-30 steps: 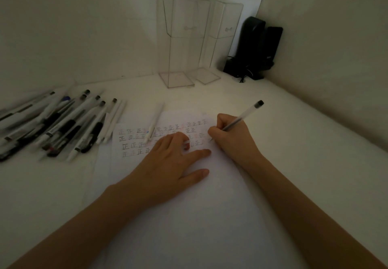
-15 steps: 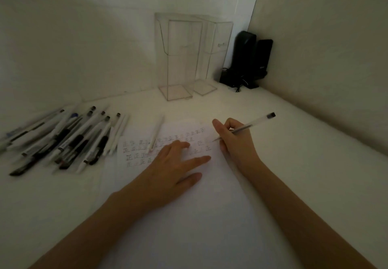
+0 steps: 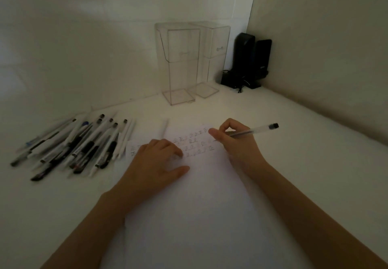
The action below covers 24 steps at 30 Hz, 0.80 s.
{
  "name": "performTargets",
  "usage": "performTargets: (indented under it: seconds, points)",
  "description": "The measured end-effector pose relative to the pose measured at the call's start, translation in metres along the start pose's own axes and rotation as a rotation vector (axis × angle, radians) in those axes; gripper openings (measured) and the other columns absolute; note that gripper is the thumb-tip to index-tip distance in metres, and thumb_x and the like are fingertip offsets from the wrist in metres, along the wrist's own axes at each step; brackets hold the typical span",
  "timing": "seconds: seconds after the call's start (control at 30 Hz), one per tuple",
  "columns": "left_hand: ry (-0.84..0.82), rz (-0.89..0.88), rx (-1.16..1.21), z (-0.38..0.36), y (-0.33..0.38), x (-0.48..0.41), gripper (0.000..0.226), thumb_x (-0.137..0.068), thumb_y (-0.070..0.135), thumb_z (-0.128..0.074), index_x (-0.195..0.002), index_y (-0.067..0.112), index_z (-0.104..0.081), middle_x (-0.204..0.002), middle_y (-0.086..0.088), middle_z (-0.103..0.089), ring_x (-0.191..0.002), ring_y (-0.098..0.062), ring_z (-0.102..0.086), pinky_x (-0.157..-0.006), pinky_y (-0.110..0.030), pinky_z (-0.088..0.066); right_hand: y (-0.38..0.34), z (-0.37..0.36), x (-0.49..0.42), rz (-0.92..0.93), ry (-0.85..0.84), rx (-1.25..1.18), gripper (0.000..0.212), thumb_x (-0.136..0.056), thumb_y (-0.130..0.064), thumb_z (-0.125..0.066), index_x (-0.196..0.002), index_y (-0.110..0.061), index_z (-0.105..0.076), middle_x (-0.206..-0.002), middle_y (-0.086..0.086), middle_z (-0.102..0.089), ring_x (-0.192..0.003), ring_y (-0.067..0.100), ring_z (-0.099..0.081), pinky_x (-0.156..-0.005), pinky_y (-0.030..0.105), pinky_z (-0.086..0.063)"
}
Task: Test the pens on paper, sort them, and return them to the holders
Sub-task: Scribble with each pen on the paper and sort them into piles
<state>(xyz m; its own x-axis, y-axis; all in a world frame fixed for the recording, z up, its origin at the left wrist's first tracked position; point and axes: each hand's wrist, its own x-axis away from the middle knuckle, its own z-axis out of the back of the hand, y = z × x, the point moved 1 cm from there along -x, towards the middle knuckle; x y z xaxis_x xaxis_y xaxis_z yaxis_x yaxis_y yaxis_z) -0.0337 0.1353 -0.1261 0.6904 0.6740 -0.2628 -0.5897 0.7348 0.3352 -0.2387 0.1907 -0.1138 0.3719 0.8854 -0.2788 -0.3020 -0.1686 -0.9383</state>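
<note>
Dim white desk (image 3: 304, 174): clear pen (image 3: 252, 131) pinched in the right hand (image 3: 237, 144), tip at the paper (image 3: 199, 201), cap end pointing right. Beside it, the left hand (image 3: 155, 165) rests open on the paper. 2 holders (image 3: 180, 69) stand straight ahead, nearer the right hand.

The paper (image 3: 199, 216) is white and matt, with a dry look. The clear pen (image 3: 252, 131) in my right grip (image 3: 237, 142) has a smooth transparent plastic barrel and a dark plastic end. The heap of pens (image 3: 79, 144) is plastic too, with white and black barrels. Some black parts seem rubbery, but the light is too weak to be sure. The holders (image 3: 182, 63) are clear hard plastic, glossy. The counter (image 3: 304, 174) is white, smooth and matt. The black boxes (image 3: 249, 58) have a dull sheen.
</note>
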Motion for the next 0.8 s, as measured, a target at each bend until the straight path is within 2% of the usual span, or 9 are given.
performTargets:
  seconds: [0.1, 0.17, 0.23, 0.33, 0.4, 0.47, 0.57, 0.73, 0.8]
  points:
    - [0.003, -0.03, -0.018, -0.002, -0.004, -0.003, 0.043, -0.069, 0.07, -0.032, -0.087, 0.039, -0.056, -0.1, 0.02, -0.048, -0.098, -0.002, -0.038, -0.088, -0.022, -0.021, -0.011, -0.004, 0.008, -0.019, -0.159, -0.178, 0.025, -0.09, -0.025, -0.056, -0.077, -0.005, -0.064, -0.056, 0.002, -0.061, -0.048, 0.01, -0.049, -0.044, 0.02, -0.037]
    - [0.071, -0.019, 0.02, 0.002, -0.001, -0.004, 0.035, -0.077, 0.063, -0.041, -0.086, 0.033, -0.056, -0.092, 0.017, -0.052, -0.089, -0.003, -0.043, -0.083, -0.019, -0.023, -0.014, -0.006, 0.01, -0.094, -0.193, -0.299, 0.033, -0.097, -0.023, -0.043, -0.081, -0.004, -0.064, -0.062, 0.012, -0.064, -0.049, 0.016, -0.052, -0.044, 0.023, -0.038]
    - [0.124, 0.031, 0.12, 0.005, 0.001, -0.003, 0.019, -0.086, 0.048, -0.054, -0.09, 0.029, -0.054, -0.084, 0.019, -0.051, -0.08, 0.006, -0.043, -0.077, -0.01, -0.025, -0.015, -0.009, 0.011, -0.134, -0.2, -0.359, 0.028, -0.098, -0.012, -0.039, -0.077, -0.004, -0.056, -0.059, 0.015, -0.063, -0.045, 0.019, -0.049, -0.041, 0.023, -0.037]
    - [0.146, 0.048, 0.278, 0.007, 0.004, -0.001, 0.011, -0.085, 0.038, -0.059, -0.09, 0.029, -0.053, -0.085, 0.017, -0.055, -0.083, 0.006, -0.05, -0.074, -0.009, -0.033, -0.017, -0.01, 0.012, -0.161, -0.215, -0.467, 0.028, -0.095, -0.005, -0.042, -0.067, -0.005, -0.045, -0.051, 0.012, -0.059, -0.04, 0.018, -0.044, -0.039, 0.023, -0.034]
    - [0.146, 0.049, 0.335, 0.008, 0.006, -0.001, 0.009, -0.084, 0.038, -0.059, -0.088, 0.033, -0.052, -0.088, 0.015, -0.056, -0.086, 0.002, -0.052, -0.076, -0.013, -0.037, -0.019, -0.009, 0.012, -0.153, -0.205, -0.51, 0.03, -0.094, -0.008, -0.044, -0.063, -0.006, -0.044, -0.047, 0.009, -0.056, -0.038, 0.017, -0.042, -0.039, 0.022, -0.033]
    - [0.167, 0.052, 0.371, 0.009, 0.008, 0.0, 0.011, -0.082, 0.039, -0.059, -0.085, 0.039, -0.048, -0.09, 0.017, -0.057, -0.089, 0.002, -0.052, -0.077, -0.009, -0.036, -0.02, -0.008, 0.011, -0.144, -0.197, -0.511, 0.031, -0.094, -0.009, -0.044, -0.062, -0.006, -0.044, -0.046, 0.007, -0.055, -0.038, 0.016, -0.042, -0.039, 0.021, -0.032]
    - [0.186, 0.045, 0.401, 0.011, 0.012, 0.001, 0.014, -0.082, 0.043, -0.06, -0.082, 0.041, -0.047, -0.09, 0.017, -0.057, -0.09, 0.004, -0.051, -0.075, -0.006, -0.035, -0.019, -0.009, 0.012, -0.137, -0.22, -0.474, 0.03, -0.094, -0.011, -0.045, -0.064, -0.007, -0.045, -0.047, 0.005, -0.055, -0.039, 0.015, -0.041, -0.039, 0.021, -0.032]
    - [0.196, -0.003, 0.376, 0.011, 0.016, 0.001, 0.021, -0.083, 0.032, -0.063, -0.081, 0.043, -0.046, -0.087, 0.022, -0.055, -0.091, 0.008, -0.049, -0.075, -0.002, -0.033, -0.021, -0.015, 0.017, -0.093, -0.278, -0.429, 0.028, -0.087, -0.024, -0.053, -0.065, -0.008, -0.047, -0.048, 0.005, -0.05, -0.042, 0.015, -0.037, -0.042, 0.023, -0.028]
    - [0.204, -0.067, 0.363, 0.011, 0.018, 0.0, 0.008, -0.086, 0.042, -0.057, -0.083, 0.044, -0.05, -0.084, 0.025, -0.054, -0.087, 0.005, -0.052, -0.077, -0.004, -0.035, -0.021, -0.016, 0.018, -0.076, -0.284, -0.443, 0.028, -0.085, -0.027, -0.055, -0.062, -0.011, -0.049, -0.049, 0.007, -0.045, -0.042, 0.015, -0.033, -0.043, 0.026, -0.025]
